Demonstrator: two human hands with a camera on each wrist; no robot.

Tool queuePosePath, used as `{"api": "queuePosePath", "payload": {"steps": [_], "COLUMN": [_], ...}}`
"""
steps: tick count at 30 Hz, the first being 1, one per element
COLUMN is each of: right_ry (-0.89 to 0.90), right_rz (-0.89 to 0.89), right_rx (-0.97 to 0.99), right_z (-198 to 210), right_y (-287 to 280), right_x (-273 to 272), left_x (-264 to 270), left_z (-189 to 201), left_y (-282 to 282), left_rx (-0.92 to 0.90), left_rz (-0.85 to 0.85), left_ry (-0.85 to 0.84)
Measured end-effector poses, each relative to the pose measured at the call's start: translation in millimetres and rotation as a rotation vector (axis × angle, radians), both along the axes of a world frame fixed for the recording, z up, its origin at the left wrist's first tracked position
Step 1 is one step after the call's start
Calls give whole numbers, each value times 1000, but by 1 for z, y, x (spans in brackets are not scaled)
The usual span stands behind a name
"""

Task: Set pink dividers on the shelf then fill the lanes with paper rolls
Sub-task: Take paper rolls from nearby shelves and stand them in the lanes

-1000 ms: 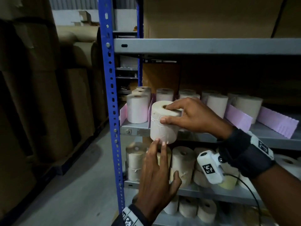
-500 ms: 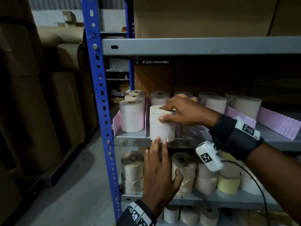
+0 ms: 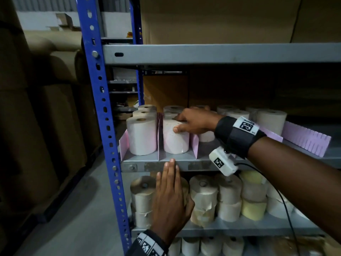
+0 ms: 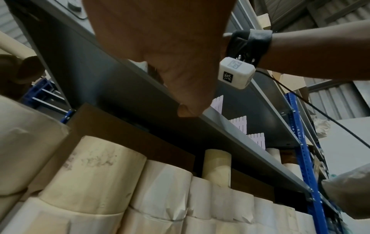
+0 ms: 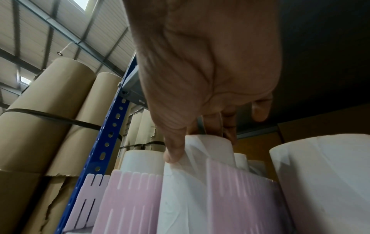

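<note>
A white paper roll (image 3: 175, 140) (image 5: 200, 182) stands at the front of the second lane on the grey middle shelf (image 3: 184, 158), between two pink dividers (image 3: 159, 135) (image 3: 194, 145). My right hand (image 3: 191, 121) (image 5: 200, 142) holds its top, thumb on the side and fingers over the top rim. My left hand (image 3: 170, 193) (image 4: 160, 47) is flat and open below the shelf edge, fingertips (image 3: 172, 163) touching the shelf's front lip. More rolls (image 3: 142, 136) fill the first lane and stand further back in the other lanes.
A blue upright post (image 3: 103, 117) bounds the shelf on the left. Another pink divider (image 3: 306, 141) stands further right. Stacked rolls (image 3: 203, 198) fill the lower shelf. Large brown paper rolls (image 3: 46, 108) stand left of the rack. Upper shelf (image 3: 221, 53) overhangs.
My right hand has carried the roll from in front of the shelf into the second lane and set it down. My left hand has left the roll's underside and now touches the shelf lip.
</note>
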State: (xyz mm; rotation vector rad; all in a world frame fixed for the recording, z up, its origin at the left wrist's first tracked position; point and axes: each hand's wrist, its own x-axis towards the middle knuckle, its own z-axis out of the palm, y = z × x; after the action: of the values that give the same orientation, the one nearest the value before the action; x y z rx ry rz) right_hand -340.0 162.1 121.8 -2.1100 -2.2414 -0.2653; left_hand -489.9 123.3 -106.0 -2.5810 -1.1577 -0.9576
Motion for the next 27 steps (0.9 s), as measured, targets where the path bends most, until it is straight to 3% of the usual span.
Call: {"api": "queuePosePath", "payload": {"steps": [10,19,23,27], "right_ry": [12,12,79,111], "right_rz": [-45,-60,-29,-33], "right_rx": [47,110,256,353], "right_z": [-11,-18,-23,-45], "right_y": [8,-13,-52,-113], "right_x": [6,-1,-3,-1], "left_x": [-4,-13,-35,-55], "left_z": [0,16,26,26], "left_y": [0,3,-6,-38], "left_rx": [-15,-202,-234,-248], "left_rz": [6,-13,-75,-181], "left_ry": [82,244,174,-10]}}
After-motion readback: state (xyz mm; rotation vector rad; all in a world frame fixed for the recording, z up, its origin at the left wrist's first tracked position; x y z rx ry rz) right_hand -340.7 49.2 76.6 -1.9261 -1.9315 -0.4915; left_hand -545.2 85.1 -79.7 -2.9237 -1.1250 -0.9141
